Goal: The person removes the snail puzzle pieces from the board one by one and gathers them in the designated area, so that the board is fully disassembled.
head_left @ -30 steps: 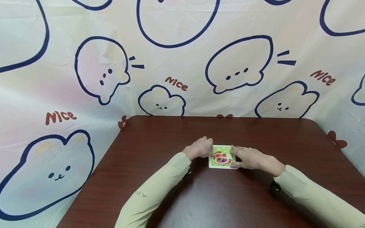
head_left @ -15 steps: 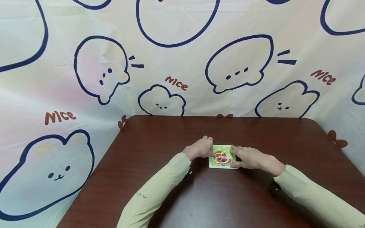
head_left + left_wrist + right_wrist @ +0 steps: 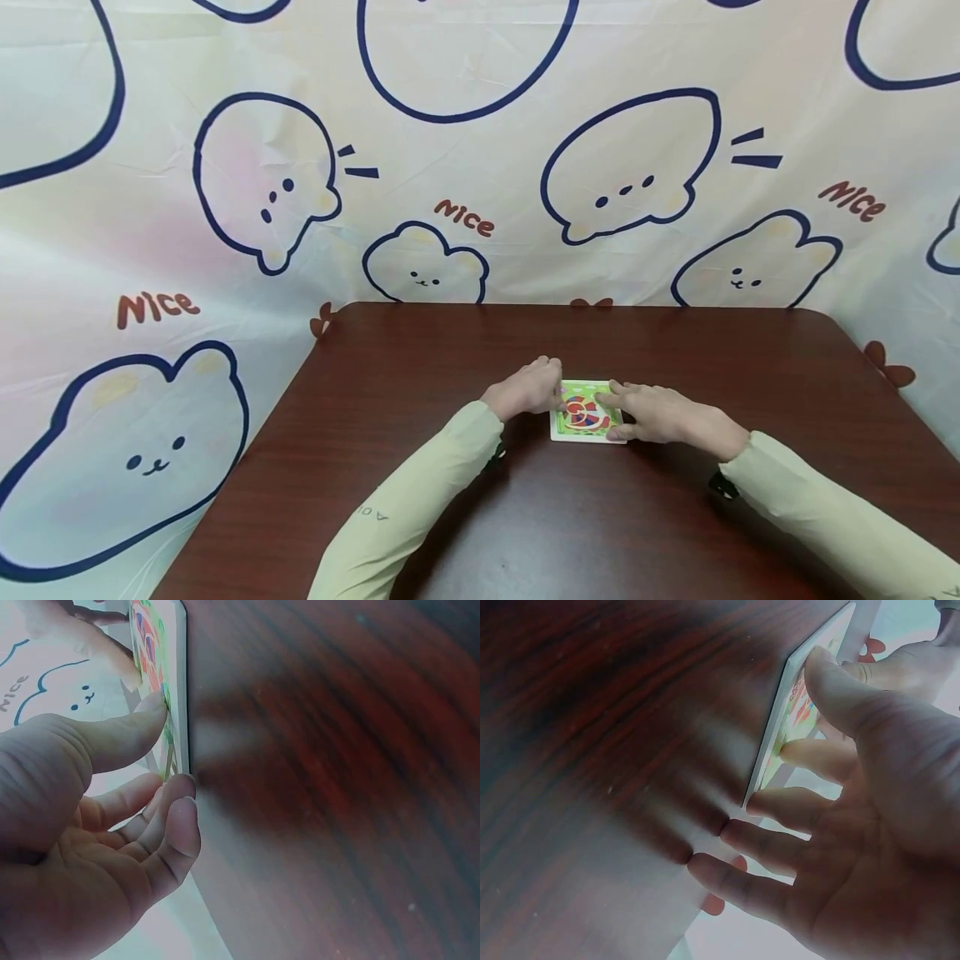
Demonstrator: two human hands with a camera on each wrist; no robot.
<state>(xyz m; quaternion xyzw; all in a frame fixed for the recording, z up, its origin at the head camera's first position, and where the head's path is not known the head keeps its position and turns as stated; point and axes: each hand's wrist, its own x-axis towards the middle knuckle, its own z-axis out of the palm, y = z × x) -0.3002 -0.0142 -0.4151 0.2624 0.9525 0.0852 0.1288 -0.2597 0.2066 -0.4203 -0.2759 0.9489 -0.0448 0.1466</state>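
A flat square picture board (image 3: 583, 432) with a white rim lies on the table, showing a red snail-like spiral on green. At its left edge, my left hand (image 3: 527, 390) pinches a thin piece (image 3: 171, 746) between the thumb, on the picture side, and the fingers; the piece stands slightly apart from the rim. From the right, my right hand (image 3: 660, 414) rests on the board with fairly straight fingers. Its thumb and index finger touch the picture's right part, while the other fingers reach past the far corner onto the table in the right wrist view.
The dark brown wooden table (image 3: 420, 350) stretches around the board on all sides. Behind and to the left hangs a pale cloth backdrop (image 3: 510, 175) printed with bear outlines. A dark wrist strap (image 3: 723, 486) shows below the right sleeve.
My right index finger has slid a little leftward onto the picture. The left hand keeps its pinch at the left edge, almost unmoved.
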